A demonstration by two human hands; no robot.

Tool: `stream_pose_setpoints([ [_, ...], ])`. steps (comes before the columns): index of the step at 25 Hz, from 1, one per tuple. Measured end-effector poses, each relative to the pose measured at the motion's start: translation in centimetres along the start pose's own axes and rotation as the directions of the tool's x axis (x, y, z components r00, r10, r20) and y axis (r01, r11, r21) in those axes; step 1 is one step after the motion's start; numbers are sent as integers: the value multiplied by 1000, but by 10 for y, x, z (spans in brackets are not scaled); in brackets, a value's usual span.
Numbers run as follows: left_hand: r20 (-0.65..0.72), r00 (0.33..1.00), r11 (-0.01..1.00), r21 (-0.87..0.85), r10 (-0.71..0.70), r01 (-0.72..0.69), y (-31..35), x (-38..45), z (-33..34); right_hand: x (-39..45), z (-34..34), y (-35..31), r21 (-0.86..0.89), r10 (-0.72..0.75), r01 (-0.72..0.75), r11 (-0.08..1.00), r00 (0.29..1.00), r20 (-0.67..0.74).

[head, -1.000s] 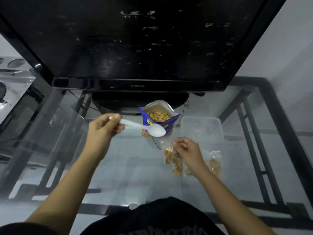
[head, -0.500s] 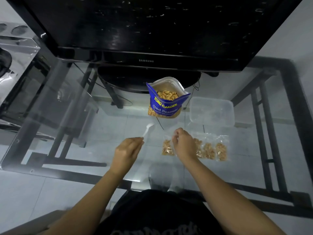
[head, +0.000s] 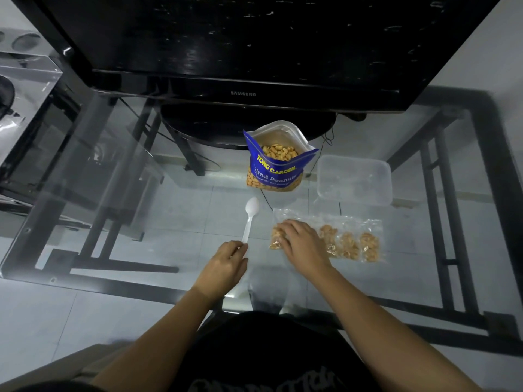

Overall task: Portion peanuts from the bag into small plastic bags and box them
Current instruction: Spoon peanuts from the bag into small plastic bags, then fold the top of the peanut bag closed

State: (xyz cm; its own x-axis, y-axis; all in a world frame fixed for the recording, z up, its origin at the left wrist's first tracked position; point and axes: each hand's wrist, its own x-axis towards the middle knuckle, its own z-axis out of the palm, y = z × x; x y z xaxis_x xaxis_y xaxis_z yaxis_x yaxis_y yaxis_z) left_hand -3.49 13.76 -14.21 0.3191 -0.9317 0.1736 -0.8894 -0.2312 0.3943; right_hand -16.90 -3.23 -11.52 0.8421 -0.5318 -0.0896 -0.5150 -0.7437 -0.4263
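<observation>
Left-hand point(head: 223, 264) grip on spoon point(head: 249, 219)

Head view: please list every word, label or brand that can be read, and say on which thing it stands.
"SAMSUNG": on the lower bezel of the television.
"TONG GARDEN": on the blue peanut bag.
"lted Peanuts": on the same bag, first letters hidden by a fold.
Small line under it: too blurred to read.
Print on the black shirt: unreadable.

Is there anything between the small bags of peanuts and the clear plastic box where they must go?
Nothing visible stands between them. The small bags lie on the glass table directly in front of the open, lidless clear box. The peanut bag stands left of that path.
</observation>
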Motion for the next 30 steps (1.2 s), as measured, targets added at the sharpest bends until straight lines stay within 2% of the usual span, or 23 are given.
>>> stream_pose_setpoints([
  [4,1,1000,1000,4,30,-30,-1,7,-14,3,-7,-2,71,-3,5,997,1000,-21],
  [6,-88,996,999,-38,10,-14,-5,31,-34,8,-22,-5,141,-6,25,990,991,-135],
  [9,-260,965,999,-42,20,-32,-7,101,-77,35,-57,-9,194,22,54,979,928,-372],
  [11,-278,960,996,-76,16,-39,-3,154,-103,58,-84,-10,205,67,37,978,874,-481],
  [12,-228,974,995,-104,-16,-8,-2,176,-112,68,-96,-9,214,88,25,977,859,-504],
  [13,-141,989,992,-120,-48,31,-2,194,-119,76,-106,-5,228,108,9,974,862,-496],
  [15,67,997,994,-96,-44,50,-7,220,-127,88,-118,3,271,136,-38,962,925,-354],
  [17,224,974,996,-86,30,-11,-13,233,-133,96,-122,13,263,126,-72,962,973,-195],
  [20,385,914,992,-76,125,-103,-19,244,-140,101,-126,21,278,84,-39,960,985,-154],
  [26,410,865,952,-29,290,-306,-41,254,-145,105,-135,30,343,100,-51,938,987,-126],
  [30,405,854,943,-79,327,-324,-61,249,-143,108,-136,38,379,126,-88,921,989,-75],
])
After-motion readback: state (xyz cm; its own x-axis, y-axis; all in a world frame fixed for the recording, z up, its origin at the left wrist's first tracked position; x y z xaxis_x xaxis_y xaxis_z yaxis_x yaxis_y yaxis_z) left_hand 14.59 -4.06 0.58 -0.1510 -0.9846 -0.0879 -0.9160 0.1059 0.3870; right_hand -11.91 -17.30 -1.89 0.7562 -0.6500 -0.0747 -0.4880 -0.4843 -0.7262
